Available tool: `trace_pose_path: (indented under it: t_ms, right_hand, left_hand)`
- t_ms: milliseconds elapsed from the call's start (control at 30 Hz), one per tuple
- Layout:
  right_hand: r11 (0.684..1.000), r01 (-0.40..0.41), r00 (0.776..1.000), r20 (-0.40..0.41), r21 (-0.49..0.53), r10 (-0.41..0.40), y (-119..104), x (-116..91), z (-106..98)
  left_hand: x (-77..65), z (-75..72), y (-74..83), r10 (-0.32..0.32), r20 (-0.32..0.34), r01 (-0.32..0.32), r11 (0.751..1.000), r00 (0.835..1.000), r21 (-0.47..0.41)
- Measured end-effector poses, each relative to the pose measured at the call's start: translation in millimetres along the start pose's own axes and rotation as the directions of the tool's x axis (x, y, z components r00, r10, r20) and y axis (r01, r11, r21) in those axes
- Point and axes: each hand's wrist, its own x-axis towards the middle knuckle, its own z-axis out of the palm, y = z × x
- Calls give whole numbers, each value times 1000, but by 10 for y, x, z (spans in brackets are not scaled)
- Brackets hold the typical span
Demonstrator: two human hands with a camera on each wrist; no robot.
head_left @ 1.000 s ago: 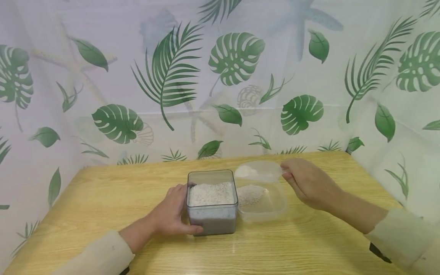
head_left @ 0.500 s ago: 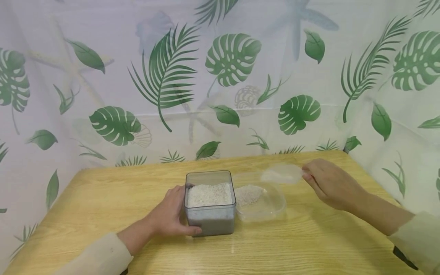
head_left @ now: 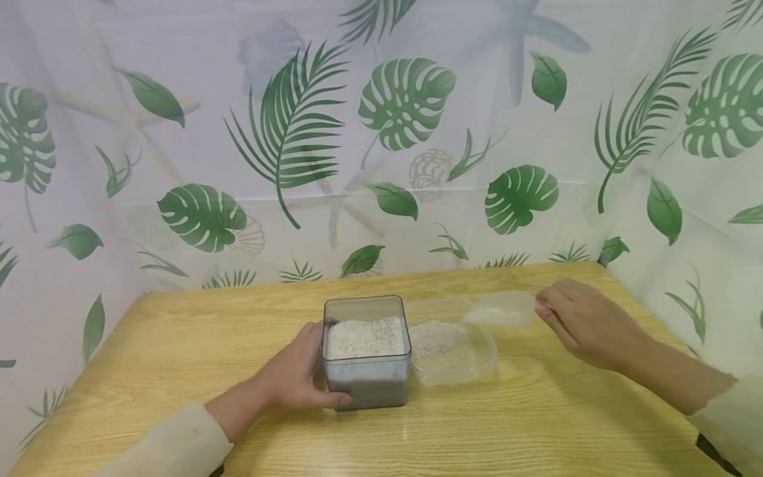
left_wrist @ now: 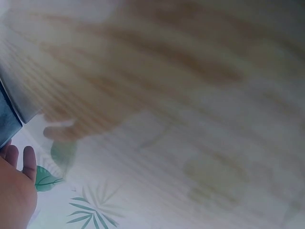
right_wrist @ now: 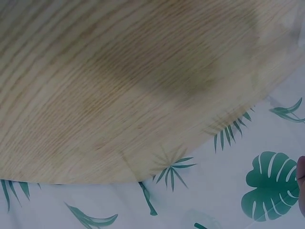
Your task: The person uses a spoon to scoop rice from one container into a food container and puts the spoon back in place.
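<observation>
In the head view a square, see-through grey box (head_left: pixel 369 391), partly filled with white rice (head_left: pixel 365 338), stands mid-table. My left hand (head_left: pixel 295 371) grips its left side, thumb along the front. In the left wrist view that hand (left_wrist: pixel 16 191) appears beside the box's corner (left_wrist: pixel 8 114). My right hand (head_left: pixel 590 324) pinches the end of a translucent scoop (head_left: pixel 507 308), which leans left above a clear shallow container (head_left: pixel 483 364). White grains show at the scoop's lip. A small heap of rice (head_left: pixel 435 338) lies inside the container. Only a fingertip (right_wrist: pixel 301 186) shows in the right wrist view.
The wood-grain table (head_left: pixel 179 344) runs back to a white curtain (head_left: pixel 357 146) printed with green leaves. The container sits right against or just beside the box's right side. The table's far edge shows in the right wrist view.
My right hand and the scoop have moved right from over the container's back left, then dipped slightly, with the rice now at the scoop's left lip. My left hand has stayed on the box.
</observation>
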Motion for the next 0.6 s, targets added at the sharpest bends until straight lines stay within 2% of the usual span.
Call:
trace_pose_path:
  t_ms: [267, 600]
  right_hand:
    - [999, 41, 999, -32, -15, -41, 39, -1, -5]
    - [999, 34, 999, 6, -13, -34, -10, 11, 24]
  left_hand:
    - [12, 18, -14, -3, -9, 3, 1000, 1000, 23]
    - [11, -17, 19, -24, 1, 24, 999, 1000, 21]
